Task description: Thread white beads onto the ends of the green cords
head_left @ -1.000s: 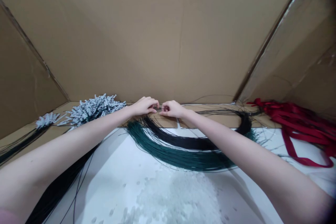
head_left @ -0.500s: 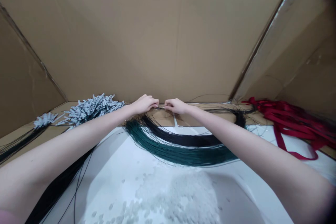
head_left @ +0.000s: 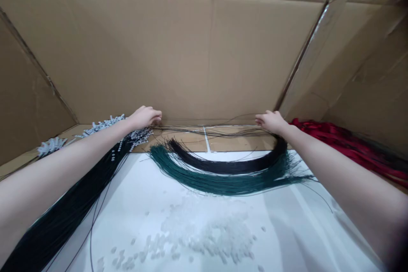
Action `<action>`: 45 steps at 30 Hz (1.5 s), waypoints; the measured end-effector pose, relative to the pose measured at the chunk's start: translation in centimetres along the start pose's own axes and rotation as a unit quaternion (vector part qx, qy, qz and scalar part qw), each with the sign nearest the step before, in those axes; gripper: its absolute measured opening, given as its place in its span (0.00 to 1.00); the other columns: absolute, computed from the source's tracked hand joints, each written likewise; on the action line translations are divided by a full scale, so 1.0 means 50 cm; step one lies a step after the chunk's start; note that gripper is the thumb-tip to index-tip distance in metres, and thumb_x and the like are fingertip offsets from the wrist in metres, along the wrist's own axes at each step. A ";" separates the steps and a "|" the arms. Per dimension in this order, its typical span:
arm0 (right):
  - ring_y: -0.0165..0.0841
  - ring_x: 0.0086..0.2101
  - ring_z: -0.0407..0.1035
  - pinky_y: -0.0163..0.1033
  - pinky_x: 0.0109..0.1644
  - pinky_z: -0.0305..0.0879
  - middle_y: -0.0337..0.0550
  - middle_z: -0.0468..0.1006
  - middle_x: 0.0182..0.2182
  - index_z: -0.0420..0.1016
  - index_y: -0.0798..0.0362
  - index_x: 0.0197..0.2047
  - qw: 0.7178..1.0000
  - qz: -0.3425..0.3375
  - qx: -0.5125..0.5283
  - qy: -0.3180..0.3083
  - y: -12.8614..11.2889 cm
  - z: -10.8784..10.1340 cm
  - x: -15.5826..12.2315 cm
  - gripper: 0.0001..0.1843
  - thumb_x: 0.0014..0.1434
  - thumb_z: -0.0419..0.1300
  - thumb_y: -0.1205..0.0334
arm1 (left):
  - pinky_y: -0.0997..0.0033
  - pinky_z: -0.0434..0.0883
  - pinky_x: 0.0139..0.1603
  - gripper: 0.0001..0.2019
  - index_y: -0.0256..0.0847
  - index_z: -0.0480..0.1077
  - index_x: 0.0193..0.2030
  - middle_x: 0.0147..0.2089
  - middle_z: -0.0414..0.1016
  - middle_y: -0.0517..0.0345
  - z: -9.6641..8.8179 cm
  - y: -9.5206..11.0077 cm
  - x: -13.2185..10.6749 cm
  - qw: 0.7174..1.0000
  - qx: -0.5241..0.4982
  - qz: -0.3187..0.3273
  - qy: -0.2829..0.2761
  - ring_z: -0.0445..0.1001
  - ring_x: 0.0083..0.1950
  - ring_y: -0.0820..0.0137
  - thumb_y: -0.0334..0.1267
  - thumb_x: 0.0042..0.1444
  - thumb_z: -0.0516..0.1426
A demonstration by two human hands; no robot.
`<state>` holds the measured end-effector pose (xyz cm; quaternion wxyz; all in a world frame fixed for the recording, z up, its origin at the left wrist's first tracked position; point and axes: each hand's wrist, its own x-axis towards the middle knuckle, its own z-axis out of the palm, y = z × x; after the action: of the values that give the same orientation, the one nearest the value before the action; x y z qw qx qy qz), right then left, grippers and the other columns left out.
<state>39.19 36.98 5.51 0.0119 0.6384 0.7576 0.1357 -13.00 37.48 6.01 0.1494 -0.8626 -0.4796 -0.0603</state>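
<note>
My left hand is pinched closed at the back of the work surface, beside a cluster of white beaded tips. Far to the right, my right hand is pinched too, above the right end of a black cord bundle. A faint thin dark cord runs level between both pinches. Under it, several loose dark strands lie on the cardboard. A dark green cord bundle curves along the front of the black one.
Tall cardboard walls stand behind and at both sides. Small translucent pieces are scattered on the white surface. Red ribbons are heaped at right. Long black strands lie under my left arm, with another white-tipped bunch further left.
My hands were close together at the middle and are now wide apart, the left one further left, the right one further right. The view has shifted slightly.
</note>
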 end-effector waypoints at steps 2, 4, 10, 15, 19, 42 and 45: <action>0.42 0.46 0.66 0.46 0.46 0.54 0.52 0.80 0.38 0.75 0.53 0.34 0.999 0.032 -0.014 0.004 0.026 -0.002 -0.008 0.11 0.64 0.52 0.66 | 0.71 0.60 0.36 0.13 0.43 0.70 0.33 0.28 0.74 0.54 -0.010 -0.014 -0.012 1.000 0.000 -0.012 0.006 0.71 0.36 0.63 0.43 0.63 0.48; 0.42 0.46 0.66 0.46 0.46 0.55 0.52 0.80 0.40 0.76 0.52 0.36 0.998 0.054 -0.023 0.005 0.042 -0.004 -0.015 0.11 0.65 0.52 0.64 | 0.71 0.60 0.36 0.13 0.44 0.70 0.33 0.28 0.73 0.54 -0.020 -0.023 -0.022 1.000 0.000 -0.023 0.014 0.71 0.35 0.63 0.43 0.62 0.49; 0.42 0.49 0.70 0.52 0.52 0.63 0.51 0.80 0.43 0.77 0.53 0.43 0.996 0.077 -0.042 -0.012 0.056 -0.003 -0.023 0.11 0.69 0.54 0.60 | 0.72 0.61 0.35 0.12 0.44 0.72 0.32 0.28 0.73 0.54 -0.046 -0.038 -0.042 0.998 -0.021 -0.056 0.032 0.70 0.33 0.64 0.44 0.59 0.50; 0.37 0.48 0.72 0.49 0.53 0.70 0.48 0.75 0.51 0.73 0.54 0.52 0.994 0.100 -0.044 -0.028 0.060 0.005 -0.024 0.14 0.68 0.58 0.56 | 0.74 0.62 0.33 0.13 0.42 0.74 0.33 0.28 0.76 0.57 -0.062 -0.059 -0.052 0.993 -0.073 -0.088 0.011 0.71 0.30 0.68 0.46 0.56 0.51; 0.37 0.48 0.72 0.48 0.52 0.72 0.48 0.74 0.51 0.73 0.54 0.53 0.991 0.132 -0.030 -0.016 0.068 0.001 -0.020 0.15 0.68 0.58 0.56 | 0.75 0.64 0.34 0.15 0.40 0.73 0.30 0.24 0.75 0.61 -0.070 -0.066 -0.058 0.986 -0.134 -0.095 -0.021 0.72 0.27 0.70 0.49 0.54 0.53; 0.46 0.39 0.67 0.46 0.34 0.51 0.69 0.77 0.46 0.77 0.56 0.57 0.920 0.346 0.078 0.165 0.123 -0.035 -0.038 0.22 0.68 0.51 0.57 | 0.74 0.66 0.35 0.18 0.37 0.74 0.30 0.28 0.77 0.57 -0.073 0.036 -0.044 0.939 -0.316 -0.026 -0.131 0.71 0.30 0.71 0.52 0.55 0.56; 0.46 0.39 0.67 0.45 0.35 0.51 0.68 0.77 0.47 0.77 0.57 0.57 0.914 0.354 0.091 0.178 0.126 -0.038 -0.046 0.22 0.68 0.50 0.57 | 0.74 0.66 0.35 0.18 0.37 0.74 0.30 0.28 0.78 0.57 -0.080 0.045 -0.045 0.938 -0.320 -0.026 -0.132 0.71 0.30 0.71 0.52 0.55 0.56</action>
<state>45.33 35.31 8.35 -0.2300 0.8283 0.4809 0.1726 -12.14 33.30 8.78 -0.2011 -0.8524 -0.4723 -0.0997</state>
